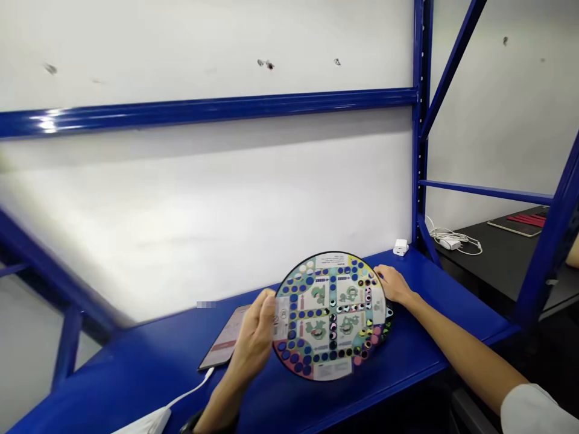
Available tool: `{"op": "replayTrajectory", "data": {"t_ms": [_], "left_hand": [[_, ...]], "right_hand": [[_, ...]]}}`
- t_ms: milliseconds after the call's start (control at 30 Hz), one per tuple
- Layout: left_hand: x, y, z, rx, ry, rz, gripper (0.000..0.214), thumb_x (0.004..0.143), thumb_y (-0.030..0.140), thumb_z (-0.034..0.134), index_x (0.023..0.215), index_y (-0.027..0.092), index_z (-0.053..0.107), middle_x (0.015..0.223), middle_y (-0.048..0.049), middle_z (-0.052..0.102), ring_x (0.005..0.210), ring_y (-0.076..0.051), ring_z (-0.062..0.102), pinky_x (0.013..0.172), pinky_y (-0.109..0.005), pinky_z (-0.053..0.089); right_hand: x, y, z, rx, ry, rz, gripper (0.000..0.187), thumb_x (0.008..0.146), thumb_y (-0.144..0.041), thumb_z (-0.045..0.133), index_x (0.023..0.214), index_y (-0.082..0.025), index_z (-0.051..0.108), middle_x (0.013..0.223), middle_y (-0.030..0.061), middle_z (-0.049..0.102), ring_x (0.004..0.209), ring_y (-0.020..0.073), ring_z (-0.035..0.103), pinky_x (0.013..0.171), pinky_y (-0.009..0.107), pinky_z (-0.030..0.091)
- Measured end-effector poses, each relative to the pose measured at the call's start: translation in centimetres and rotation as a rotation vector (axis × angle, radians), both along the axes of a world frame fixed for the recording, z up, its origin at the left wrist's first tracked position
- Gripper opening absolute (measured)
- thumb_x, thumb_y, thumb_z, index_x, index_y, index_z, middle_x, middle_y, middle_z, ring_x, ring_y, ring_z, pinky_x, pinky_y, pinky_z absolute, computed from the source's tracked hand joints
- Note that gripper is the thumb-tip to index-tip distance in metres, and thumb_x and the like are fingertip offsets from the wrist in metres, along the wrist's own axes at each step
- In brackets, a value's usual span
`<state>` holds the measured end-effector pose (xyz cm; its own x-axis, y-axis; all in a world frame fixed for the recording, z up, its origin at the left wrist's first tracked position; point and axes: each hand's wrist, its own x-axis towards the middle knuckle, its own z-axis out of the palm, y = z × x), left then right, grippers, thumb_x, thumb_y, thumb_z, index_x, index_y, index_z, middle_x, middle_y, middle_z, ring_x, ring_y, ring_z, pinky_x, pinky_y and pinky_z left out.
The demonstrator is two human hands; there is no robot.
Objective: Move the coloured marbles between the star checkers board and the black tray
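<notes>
A round flying-chess game board (319,301) with rows of punched holes and green cartoon figures is tilted up above the blue tabletop. Its surface is see-through in places. My left hand (257,328) grips the left edge, thumb on the front, over a clear label. At the upper right edge, my right hand (393,283) is closed against the board, its fingertips partly hidden behind it. A dark patterned piece (388,330) with green shapes sticks out behind the lower right rim; most of it is hidden.
A tablet (225,343) with a white cable (192,389) lies left of my left hand. A white charger (400,247) stands at the back right. Blue rack posts (420,120) frame the blue table (158,343). Beyond, a black table (493,241) holds cables.
</notes>
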<state>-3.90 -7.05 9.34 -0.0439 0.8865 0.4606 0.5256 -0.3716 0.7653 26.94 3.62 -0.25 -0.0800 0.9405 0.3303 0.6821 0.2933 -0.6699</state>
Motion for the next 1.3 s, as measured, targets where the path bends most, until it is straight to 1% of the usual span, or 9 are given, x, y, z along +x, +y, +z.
{"op": "replayTrajectory", "data": {"t_ms": [100,200,333,433,533,767,933,1167,1300], "left_hand": [[3.0,3.7,-3.5,-0.208,-0.076,-0.162,0.046,0.088,0.065,0.035,0.070,0.023,0.041,0.064,0.0031,0.048,0.057,-0.013,0.044,0.053,-0.026,0.041],[4.8,7.7,-6.7,-0.308,0.072,-0.178,0.042,0.088,0.059,0.037,0.067,0.023,0.039,0.061,0.0040,0.046,0.057,-0.013,0.044,0.054,-0.025,0.037],[4.9,10.7,-8.6,-0.311,0.408,0.034,0.035,0.093,0.043,0.036,0.065,0.022,0.043,0.063,-0.0002,0.055,0.063,-0.017,0.053,0.060,-0.027,0.037],[4.5,10.8,-9.0,-0.362,0.544,0.109,0.032,0.094,0.039,0.037,0.074,0.021,0.053,0.076,-0.0049,0.066,0.073,-0.020,0.061,0.065,-0.029,0.041],[4.3,10.0,-9.3,-0.302,0.555,0.134,0.026,0.093,0.037,0.041,0.094,0.020,0.060,0.098,-0.0076,0.069,0.089,-0.021,0.064,0.075,-0.030,0.046],[4.5,8.1,-10.5,-0.218,0.608,-0.261,0.071,0.082,0.059,0.056,0.142,0.024,0.045,0.147,-0.0122,0.045,0.133,-0.033,0.044,0.108,-0.050,0.037],[4.4,8.0,-10.9,-0.184,0.518,-0.315,0.083,0.078,0.060,0.062,0.148,0.022,0.038,0.154,-0.0143,0.034,0.140,-0.035,0.034,0.114,-0.053,0.031],[4.7,8.3,-11.6,-0.103,0.325,-0.276,0.061,0.086,0.049,0.052,0.139,0.018,0.049,0.150,-0.0124,0.041,0.138,-0.028,0.039,0.117,-0.045,0.030],[5.0,8.6,-11.8,-0.166,0.378,-0.217,0.058,0.086,0.044,0.052,0.137,0.017,0.051,0.149,-0.0119,0.045,0.137,-0.027,0.041,0.117,-0.045,0.030]], "right_hand": [[0.9,1.5,-0.1,-0.156,0.379,0.053,0.061,0.090,-0.068,0.031,0.063,-0.019,0.055,0.066,0.0045,0.059,0.060,0.0162,0.050,0.059,0.028,0.037],[1.8,2.9,-0.6,-0.327,0.669,0.019,0.069,0.087,-0.074,0.023,0.070,-0.017,0.059,0.070,0.0056,0.061,0.054,0.0136,0.049,0.055,0.027,0.038],[2.0,3.1,-1.9,-0.225,0.331,0.015,0.051,0.082,-0.067,0.047,0.078,-0.019,0.063,0.079,0.0042,0.064,0.066,0.0161,0.055,0.063,0.029,0.042],[1.3,2.3,-2.7,-0.109,-0.029,0.079,0.037,0.076,-0.057,0.065,0.089,-0.022,0.065,0.090,0.0032,0.065,0.082,0.0188,0.058,0.074,0.030,0.042],[0.6,1.6,-2.7,-0.094,-0.122,0.092,0.035,0.079,-0.052,0.064,0.099,-0.023,0.064,0.097,0.0041,0.065,0.088,0.0195,0.060,0.078,0.031,0.042],[0.9,1.8,-2.2,-0.076,-0.120,0.054,0.027,0.082,-0.044,0.062,0.095,-0.021,0.069,0.092,0.0051,0.069,0.084,0.0197,0.061,0.074,0.030,0.044],[1.2,2.2,-2.2,-0.086,-0.106,0.086,0.030,0.082,-0.045,0.060,0.090,-0.019,0.073,0.084,0.0060,0.071,0.081,0.0203,0.062,0.073,0.030,0.044],[1.4,1.8,-1.6,-0.102,-0.082,0.064,0.028,0.085,-0.038,0.054,0.079,-0.019,0.073,0.077,0.0063,0.072,0.073,0.0189,0.062,0.068,0.029,0.043],[1.1,1.3,-1.5,-0.148,-0.119,0.057,0.030,0.086,-0.043,0.054,0.079,-0.020,0.072,0.077,0.0060,0.071,0.072,0.0199,0.062,0.068,0.030,0.043]]}}
